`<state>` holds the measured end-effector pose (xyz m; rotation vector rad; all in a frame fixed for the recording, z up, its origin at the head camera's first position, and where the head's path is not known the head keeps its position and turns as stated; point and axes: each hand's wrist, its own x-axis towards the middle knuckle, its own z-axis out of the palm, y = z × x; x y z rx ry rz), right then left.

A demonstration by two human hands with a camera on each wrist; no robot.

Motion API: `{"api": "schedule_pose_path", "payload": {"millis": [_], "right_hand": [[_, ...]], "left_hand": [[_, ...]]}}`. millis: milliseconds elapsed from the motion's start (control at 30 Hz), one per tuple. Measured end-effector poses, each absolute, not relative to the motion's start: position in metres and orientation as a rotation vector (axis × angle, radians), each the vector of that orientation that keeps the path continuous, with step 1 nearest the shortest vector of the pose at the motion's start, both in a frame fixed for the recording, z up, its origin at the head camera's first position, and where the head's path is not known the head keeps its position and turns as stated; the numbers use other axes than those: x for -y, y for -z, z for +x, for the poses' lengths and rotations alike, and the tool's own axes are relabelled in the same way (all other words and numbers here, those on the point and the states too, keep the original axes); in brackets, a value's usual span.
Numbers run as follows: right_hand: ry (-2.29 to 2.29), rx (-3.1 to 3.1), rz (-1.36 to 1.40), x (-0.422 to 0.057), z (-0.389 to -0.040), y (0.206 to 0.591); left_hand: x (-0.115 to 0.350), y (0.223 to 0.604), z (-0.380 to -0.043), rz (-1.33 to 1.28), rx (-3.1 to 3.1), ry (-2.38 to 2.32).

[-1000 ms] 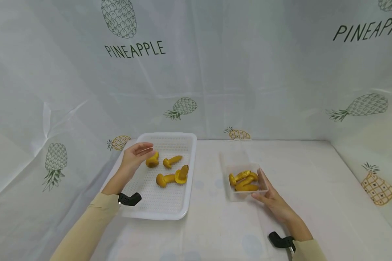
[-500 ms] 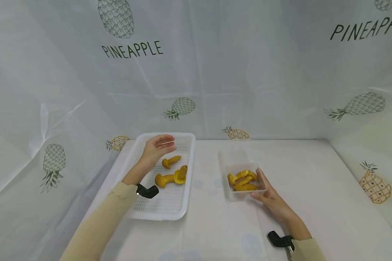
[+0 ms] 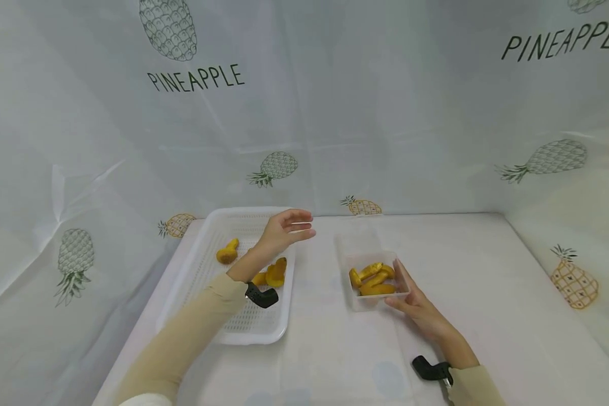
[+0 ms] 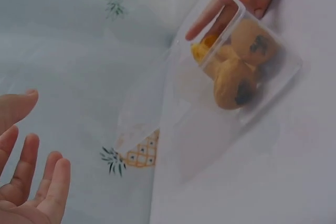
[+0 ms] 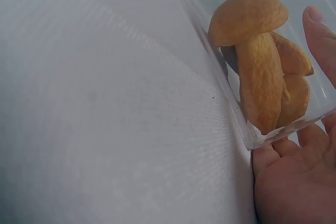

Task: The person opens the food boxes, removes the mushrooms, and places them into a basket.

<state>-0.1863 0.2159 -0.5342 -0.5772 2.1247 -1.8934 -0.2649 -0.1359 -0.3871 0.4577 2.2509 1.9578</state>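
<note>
My left hand [image 3: 286, 228] hovers over the far right rim of the white basket, fingers spread apart. In the left wrist view nothing lies between the thumb and fingers of this left hand [image 4: 34, 177]. My right hand [image 3: 423, 313] grips the right side of a clear plastic box [image 3: 357, 303], thumb at the near corner and fingers along the wall. Several yellow-brown mushrooms [image 5: 260, 72] lie inside the box, and its clear lid [image 3: 357, 239] is flipped back behind it. Other mushrooms [image 3: 227, 252] lie in the basket, partly hidden by my left forearm.
The white perforated basket [image 3: 279, 337] stands at the left of the table, tilted slightly in view. A white cloth covers the table [image 3: 330, 361]. Behind it hangs a pineapple-printed sheet [image 3: 335, 113]. A small black wrist camera [image 3: 262, 296] sits on each wrist.
My left hand has moved right across the basket to its far right rim, uncovering the mushroom at the left. My right hand stays on the box. The head view has shifted slightly.
</note>
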Motion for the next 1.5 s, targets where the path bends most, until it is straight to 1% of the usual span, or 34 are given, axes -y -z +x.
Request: {"api": "schedule_pose_path", "payload": {"millis": [367,733,1100,1500], "right_hand": [[1.927,-2.108,-0.562,-0.215,-0.186,0.536],[1.932,-2.117,-0.562,-0.213,-0.187,0.534],[1.937,-2.103,-0.561,-0.214,-0.186,0.534],[1.926,-2.102,-0.552,-0.215,-0.186,0.535]], "left_hand": [[0.081,0.403,-0.264,0.575,-2.252,-1.778],[0.040,0.426,-0.258,0.647,-2.245,-1.685],[0.014,0.445,-0.253,0.612,-2.300,-1.689],[0.000,0.449,-0.249,0.714,-2.449,-1.560]]}}
